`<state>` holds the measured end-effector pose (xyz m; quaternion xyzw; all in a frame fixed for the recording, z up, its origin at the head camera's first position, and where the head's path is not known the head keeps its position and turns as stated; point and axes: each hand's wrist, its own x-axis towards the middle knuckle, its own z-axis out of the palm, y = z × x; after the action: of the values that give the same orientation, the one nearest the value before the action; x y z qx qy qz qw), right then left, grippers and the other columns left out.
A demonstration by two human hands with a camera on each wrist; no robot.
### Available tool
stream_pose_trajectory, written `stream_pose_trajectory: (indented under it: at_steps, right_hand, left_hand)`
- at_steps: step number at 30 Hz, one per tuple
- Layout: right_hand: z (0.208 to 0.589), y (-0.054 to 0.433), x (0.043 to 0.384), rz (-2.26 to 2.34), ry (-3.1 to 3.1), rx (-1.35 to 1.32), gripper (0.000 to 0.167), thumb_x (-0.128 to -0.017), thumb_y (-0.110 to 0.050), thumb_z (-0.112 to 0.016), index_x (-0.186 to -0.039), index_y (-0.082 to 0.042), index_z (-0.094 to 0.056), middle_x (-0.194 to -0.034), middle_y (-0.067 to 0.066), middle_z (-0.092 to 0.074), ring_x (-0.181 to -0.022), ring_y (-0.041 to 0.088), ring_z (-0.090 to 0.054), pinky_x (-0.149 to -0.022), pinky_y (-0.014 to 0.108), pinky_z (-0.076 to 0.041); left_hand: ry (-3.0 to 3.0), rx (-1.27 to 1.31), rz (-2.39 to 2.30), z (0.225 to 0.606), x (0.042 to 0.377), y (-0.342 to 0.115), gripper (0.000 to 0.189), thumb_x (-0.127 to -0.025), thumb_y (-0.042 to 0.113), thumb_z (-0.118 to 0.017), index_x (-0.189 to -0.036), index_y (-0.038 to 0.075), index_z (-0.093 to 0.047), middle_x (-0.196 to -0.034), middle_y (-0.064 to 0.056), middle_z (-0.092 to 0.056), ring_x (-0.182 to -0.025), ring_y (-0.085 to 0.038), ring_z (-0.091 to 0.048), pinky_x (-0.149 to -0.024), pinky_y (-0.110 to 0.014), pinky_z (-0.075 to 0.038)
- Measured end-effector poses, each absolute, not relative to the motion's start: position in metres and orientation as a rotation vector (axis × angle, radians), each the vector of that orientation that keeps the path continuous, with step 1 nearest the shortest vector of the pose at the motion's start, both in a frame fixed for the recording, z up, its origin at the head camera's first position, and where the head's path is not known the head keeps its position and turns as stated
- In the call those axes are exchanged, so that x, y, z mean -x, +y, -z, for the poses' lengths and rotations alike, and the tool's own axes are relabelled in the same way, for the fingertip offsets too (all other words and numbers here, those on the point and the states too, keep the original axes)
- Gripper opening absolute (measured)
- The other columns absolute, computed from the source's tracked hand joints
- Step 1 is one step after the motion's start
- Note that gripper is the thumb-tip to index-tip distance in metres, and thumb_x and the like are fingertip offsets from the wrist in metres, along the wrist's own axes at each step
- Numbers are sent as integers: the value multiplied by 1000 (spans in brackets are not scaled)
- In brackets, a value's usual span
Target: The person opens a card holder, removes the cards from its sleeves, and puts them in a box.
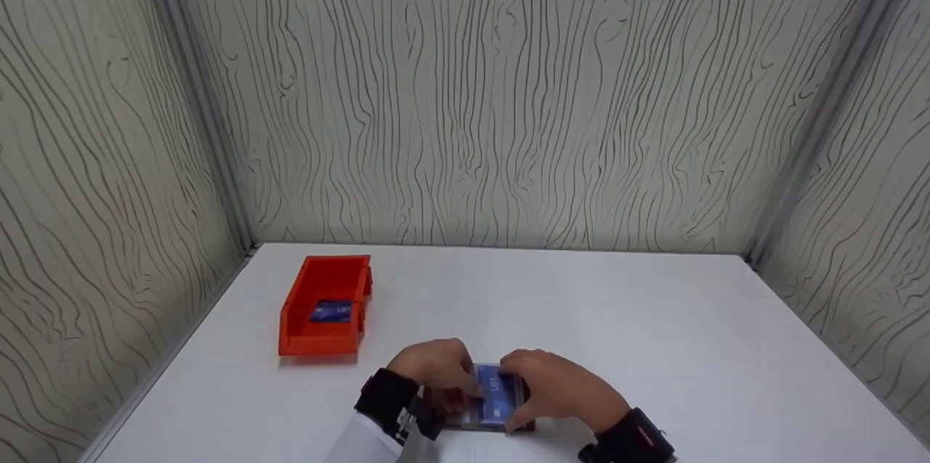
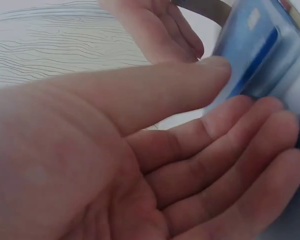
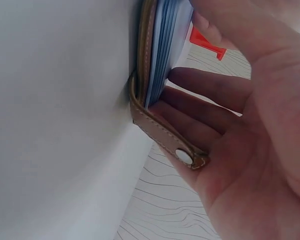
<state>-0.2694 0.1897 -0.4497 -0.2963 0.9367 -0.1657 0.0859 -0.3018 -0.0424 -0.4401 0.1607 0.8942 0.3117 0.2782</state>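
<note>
Running front-to-back, the blue card (image 1: 495,394) points chip end (image 2: 253,18) nearward; right grip (image 1: 563,384) clasps card holder (image 3: 146,55); left grip (image 1: 437,367) unclear.

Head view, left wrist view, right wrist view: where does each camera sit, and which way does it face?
Head: on the person's head, facing forward and down at the white tabletop; the left grip and right grip both show.
Left wrist: on that wrist, facing a blue plastic card; the left grip fills much of it, part of the right grip beyond.
Right wrist: on that wrist, facing a brown leather wallet; the right grip shows large.
Shared: head and right wrist both include the red plastic bin.
</note>
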Motion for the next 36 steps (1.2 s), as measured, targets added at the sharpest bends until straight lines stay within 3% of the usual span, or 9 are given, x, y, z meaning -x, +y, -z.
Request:
stream_pose_trajectory:
  at_steps: [10, 21, 36]
  right_hand:
    - [449, 189, 268, 468, 2810, 909, 71, -75, -42, -100, -133, -9, -74, -133, 4, -75, -115, 16, -70, -104, 41, -60]
    - [446, 187, 266, 449, 2803, 811, 77, -76, -44, -99, -140, -8, -72, -148, 9, -71, -132, 30, -69, -114, 51, -57]
    - [452, 185, 270, 447, 2822, 909, 76, -77, -43, -99, -139, -7, -73, -148, 12, -72, -128, 25, -73, -111, 47, -58]
  left_hand:
    - [2361, -403, -973, 447, 303, -46, 16, -94, 19, -83, -81, 9, -80, -66, -4, -75, -54, -11, -66, -50, -21, -52]
    - [2305, -377, -1041, 453, 311, -50, 18, -94, 21, -83, -81, 9, -82, -66, -3, -75, -53, -9, -67, -49, -20, -53]
    - [2349, -346, -1065, 457, 311, -50, 22, -90, 28, -87, -78, 10, -83, -65, -2, -76, -52, -7, -67, -52, -21, -55]
